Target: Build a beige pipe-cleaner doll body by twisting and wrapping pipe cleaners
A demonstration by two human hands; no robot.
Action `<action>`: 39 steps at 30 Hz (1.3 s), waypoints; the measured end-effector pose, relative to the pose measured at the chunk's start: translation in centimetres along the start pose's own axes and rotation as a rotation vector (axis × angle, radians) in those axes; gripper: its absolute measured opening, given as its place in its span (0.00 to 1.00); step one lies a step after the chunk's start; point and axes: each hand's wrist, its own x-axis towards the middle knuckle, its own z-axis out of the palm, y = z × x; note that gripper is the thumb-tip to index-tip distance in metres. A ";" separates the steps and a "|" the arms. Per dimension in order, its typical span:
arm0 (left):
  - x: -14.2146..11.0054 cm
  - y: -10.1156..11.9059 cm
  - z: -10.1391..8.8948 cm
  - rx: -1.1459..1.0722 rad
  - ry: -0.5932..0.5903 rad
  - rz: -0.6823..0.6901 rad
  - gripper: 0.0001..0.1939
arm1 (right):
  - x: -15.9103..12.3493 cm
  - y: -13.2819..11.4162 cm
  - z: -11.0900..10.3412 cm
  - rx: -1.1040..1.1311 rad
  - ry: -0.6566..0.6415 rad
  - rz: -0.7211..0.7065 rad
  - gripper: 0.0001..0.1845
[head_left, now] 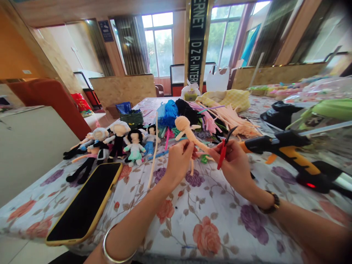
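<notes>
A peach doll body [187, 129] with a round head and thin limbs, seemingly wound from pipe cleaners, is held up over the table. My left hand [180, 157] pinches it at the lower body. My right hand [235, 165] has its fingertips at the end of one leg, and red-handled scissors [223, 152] rest in the same hand with dark blades pointing up. Another peach limb hangs below my left fingers. Just right of my right hand lies a black and orange glue gun [291, 156] with a red light on.
Finished dolls [118, 141] sit at the left behind a yellow-cased phone [85, 201]. Bundles of blue pipe cleaners [170, 113] and peach pipe cleaners [236, 119] lie behind the hands. A yellow checked cloth [225, 99] and a black plastic bag [279, 112] are farther back on the flowered tablecloth [178, 227].
</notes>
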 end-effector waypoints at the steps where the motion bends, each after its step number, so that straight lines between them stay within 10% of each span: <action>1: 0.0 0.0 0.0 0.017 0.001 0.006 0.11 | 0.0 0.0 0.0 0.002 -0.012 0.000 0.17; 22: -0.2 -0.4 0.3 -0.003 -0.339 0.189 0.12 | 1.2 -1.5 -0.7 0.039 -0.082 0.147 0.24; 39: 0.1 -0.3 0.0 -0.618 -0.282 -0.342 0.03 | 1.1 -1.6 -0.6 -0.156 -0.093 -0.003 0.20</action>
